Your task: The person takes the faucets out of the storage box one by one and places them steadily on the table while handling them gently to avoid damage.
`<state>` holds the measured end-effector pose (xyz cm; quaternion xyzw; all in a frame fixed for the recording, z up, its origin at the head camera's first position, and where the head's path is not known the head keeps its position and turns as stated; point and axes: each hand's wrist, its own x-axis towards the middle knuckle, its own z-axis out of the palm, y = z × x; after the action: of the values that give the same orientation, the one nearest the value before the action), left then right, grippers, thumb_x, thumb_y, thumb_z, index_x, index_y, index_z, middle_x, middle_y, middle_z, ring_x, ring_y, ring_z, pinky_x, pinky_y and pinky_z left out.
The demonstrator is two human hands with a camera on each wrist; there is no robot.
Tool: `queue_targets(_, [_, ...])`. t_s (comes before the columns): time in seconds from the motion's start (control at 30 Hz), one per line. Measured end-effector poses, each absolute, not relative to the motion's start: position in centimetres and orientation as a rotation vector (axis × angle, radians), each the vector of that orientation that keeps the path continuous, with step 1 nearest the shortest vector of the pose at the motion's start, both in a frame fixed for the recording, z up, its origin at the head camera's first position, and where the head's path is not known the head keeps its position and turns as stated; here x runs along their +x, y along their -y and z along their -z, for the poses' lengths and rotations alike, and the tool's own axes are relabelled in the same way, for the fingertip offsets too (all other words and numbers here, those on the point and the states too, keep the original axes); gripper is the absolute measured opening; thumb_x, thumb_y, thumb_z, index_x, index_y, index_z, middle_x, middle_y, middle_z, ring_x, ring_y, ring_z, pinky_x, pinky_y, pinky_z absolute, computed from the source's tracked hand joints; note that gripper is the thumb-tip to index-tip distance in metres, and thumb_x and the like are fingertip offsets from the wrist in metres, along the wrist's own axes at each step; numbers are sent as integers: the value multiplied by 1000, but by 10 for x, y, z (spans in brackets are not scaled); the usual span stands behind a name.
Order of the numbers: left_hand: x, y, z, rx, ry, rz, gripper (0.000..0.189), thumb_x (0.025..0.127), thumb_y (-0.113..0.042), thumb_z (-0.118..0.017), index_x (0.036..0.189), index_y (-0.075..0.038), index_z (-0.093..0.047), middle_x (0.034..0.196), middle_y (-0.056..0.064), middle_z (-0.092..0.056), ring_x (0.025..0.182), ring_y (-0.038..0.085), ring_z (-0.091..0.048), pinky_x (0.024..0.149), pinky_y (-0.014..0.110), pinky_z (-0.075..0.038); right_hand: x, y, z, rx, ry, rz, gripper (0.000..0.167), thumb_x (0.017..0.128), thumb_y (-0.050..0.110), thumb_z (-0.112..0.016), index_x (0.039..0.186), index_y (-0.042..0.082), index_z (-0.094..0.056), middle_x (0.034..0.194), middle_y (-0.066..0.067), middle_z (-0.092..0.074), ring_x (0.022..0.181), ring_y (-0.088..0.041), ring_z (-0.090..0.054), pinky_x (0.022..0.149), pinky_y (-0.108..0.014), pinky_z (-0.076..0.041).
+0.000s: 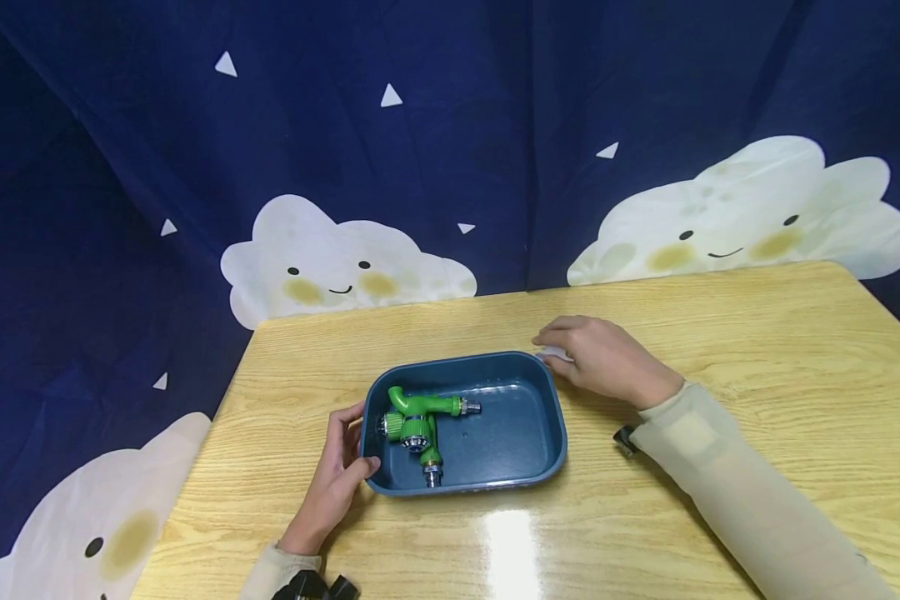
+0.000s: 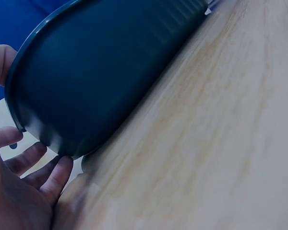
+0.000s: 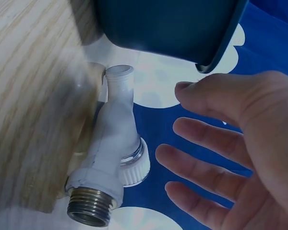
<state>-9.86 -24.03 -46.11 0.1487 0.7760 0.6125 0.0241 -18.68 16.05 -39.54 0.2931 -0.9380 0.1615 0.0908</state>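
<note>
A dark blue plastic tub [image 1: 495, 483] stands on the table, with two green taps [image 1: 444, 405] lying in its left part. At the tub's left end my left hand [image 1: 339, 473] grips the wall, thumb over the rim and fingers against the outside, as the left wrist view [image 2: 31, 177] also shows. My right hand [image 1: 598, 354] is beyond the tub's far right corner. Near its fingers lies a white tap [image 3: 108, 139] with a ribbed knob and a threaded metal end. In the right wrist view the fingers [image 3: 206, 175] are spread and apart from this tap.
The light wood table [image 1: 757, 375] extends on both sides of the tub. Behind it hangs a dark blue cloth [image 1: 450, 150] printed with white clouds and triangles. A band with a dark camera mount [image 1: 625, 440] sits at the right wrist.
</note>
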Motion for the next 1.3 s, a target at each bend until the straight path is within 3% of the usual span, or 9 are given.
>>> queue_targets(1.3, [-100,240,462,445,-2416,-1888,73,82,12,-51,151,-4,-31,157,14,-37,138,6,-51,105,16,-44,-177,-152,378,886,2713,-479,25,95,19,-72,118,10,-77,121,-9,-76,110,-27,-73,95,-47,-58])
